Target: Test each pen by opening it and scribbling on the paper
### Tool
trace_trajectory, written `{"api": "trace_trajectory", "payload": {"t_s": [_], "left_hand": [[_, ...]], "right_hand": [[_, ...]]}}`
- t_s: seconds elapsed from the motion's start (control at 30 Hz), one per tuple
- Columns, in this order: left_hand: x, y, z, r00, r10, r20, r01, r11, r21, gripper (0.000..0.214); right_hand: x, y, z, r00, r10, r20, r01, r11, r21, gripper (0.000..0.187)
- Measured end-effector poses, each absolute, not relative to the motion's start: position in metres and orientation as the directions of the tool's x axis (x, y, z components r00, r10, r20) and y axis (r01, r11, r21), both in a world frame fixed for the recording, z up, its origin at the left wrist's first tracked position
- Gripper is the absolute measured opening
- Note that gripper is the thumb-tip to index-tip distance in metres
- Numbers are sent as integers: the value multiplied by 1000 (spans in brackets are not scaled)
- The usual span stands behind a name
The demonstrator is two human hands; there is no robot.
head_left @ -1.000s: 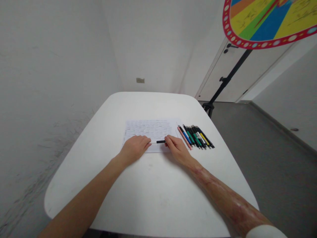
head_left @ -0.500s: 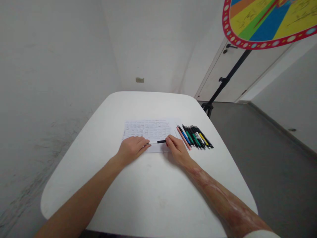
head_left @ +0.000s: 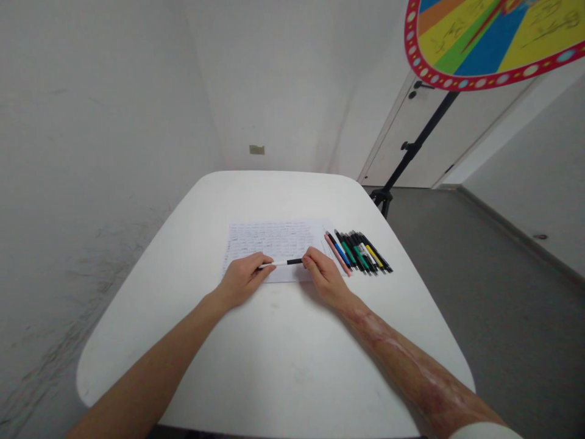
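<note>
A slim pen (head_left: 280,263), white on its left part and black on its right, lies level between my two hands. My left hand (head_left: 244,277) pinches the white end between thumb and fingers. At the black end, the fingers of my right hand (head_left: 326,277) are closed around it, hiding its tip. Under the pen and hands is a sheet of paper (head_left: 260,238) covered in handwritten lines. Just right of my right hand, several pens (head_left: 361,253) lie side by side in a slanting row, with black, green, blue, pink, white and yellow parts.
The white table (head_left: 283,366) has rounded corners. Beyond its right side, a colourful wheel (head_left: 484,42) stands on a black tripod stand (head_left: 423,137) in front of a white door (head_left: 411,164). Walls rise at the left and behind the table.
My left hand has shifted slightly on the white end, where more of the pen now shows at its fingertips. Both hands still hold the pen. The view has moved slightly.
</note>
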State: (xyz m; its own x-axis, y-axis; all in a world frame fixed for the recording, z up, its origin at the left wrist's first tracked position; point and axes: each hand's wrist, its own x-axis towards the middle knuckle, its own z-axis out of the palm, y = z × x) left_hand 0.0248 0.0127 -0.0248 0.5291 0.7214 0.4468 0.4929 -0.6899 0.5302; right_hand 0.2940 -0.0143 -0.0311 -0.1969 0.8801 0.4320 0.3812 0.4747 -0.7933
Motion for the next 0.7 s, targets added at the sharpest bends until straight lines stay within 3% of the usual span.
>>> {"api": "trace_trajectory", "payload": {"t_s": [0.13,0.23,0.3,0.47,0.7], "left_hand": [[22,14,-28,553,709,438,517,-704,487,44],[20,14,-29,487,747,453,565,-665,488,32],[19,14,-29,466,748,472,578,-662,478,36],[20,15,-27,568,663,488,533,-748,395,38],[21,15,-29,520,685,510,571,-723,389,34]], "right_hand": [[294,-15,-31,-227,874,430,379,486,-787,29],[294,-15,-32,-223,881,417,388,473,-791,28],[294,-15,-33,-215,886,411,386,464,-797,29],[295,-13,-34,-239,885,401,361,464,-809,29],[294,-15,-29,-263,890,372,366,449,-815,27]]}}
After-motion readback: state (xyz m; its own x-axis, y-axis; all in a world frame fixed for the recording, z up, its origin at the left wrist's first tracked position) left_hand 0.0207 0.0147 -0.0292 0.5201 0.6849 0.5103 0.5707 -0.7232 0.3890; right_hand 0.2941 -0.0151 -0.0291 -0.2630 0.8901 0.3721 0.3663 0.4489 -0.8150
